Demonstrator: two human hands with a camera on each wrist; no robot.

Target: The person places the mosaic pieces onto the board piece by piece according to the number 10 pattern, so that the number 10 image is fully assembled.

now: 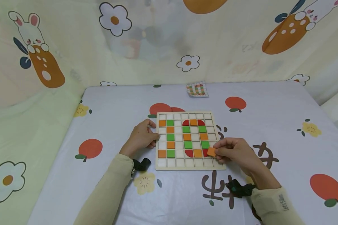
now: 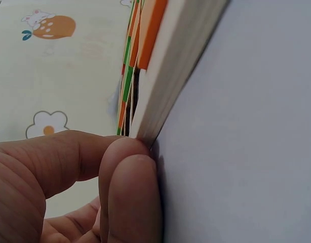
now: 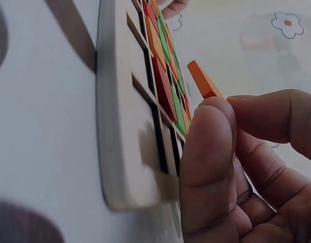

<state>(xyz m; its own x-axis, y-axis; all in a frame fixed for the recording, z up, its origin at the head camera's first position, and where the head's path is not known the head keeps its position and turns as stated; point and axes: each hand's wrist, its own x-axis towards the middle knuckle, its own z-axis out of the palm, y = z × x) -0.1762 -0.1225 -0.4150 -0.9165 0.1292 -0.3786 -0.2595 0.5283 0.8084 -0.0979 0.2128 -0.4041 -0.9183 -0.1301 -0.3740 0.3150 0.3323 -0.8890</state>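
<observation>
A wooden grid board (image 1: 190,168) lies flat on the table, with orange, green and rounded red tiles set in its square cells. My left hand (image 1: 141,137) holds the board's left edge, fingertips right at the rim in the left wrist view. Between thumb and index finger of my right hand (image 1: 238,153) is an orange square tile (image 1: 211,152), pinched near the lower right of the board. Seen from the right wrist, this orange tile (image 3: 201,80) stands tilted above the cells, its lower end hidden by the fingertips.
A small card (image 1: 197,89) printed with a coloured grid pattern lies beyond the board, near the table's back edge. The white tablecloth (image 1: 101,187) carries printed fruit, flowers and characters. Patterned curtains (image 1: 146,43) enclose the back and sides.
</observation>
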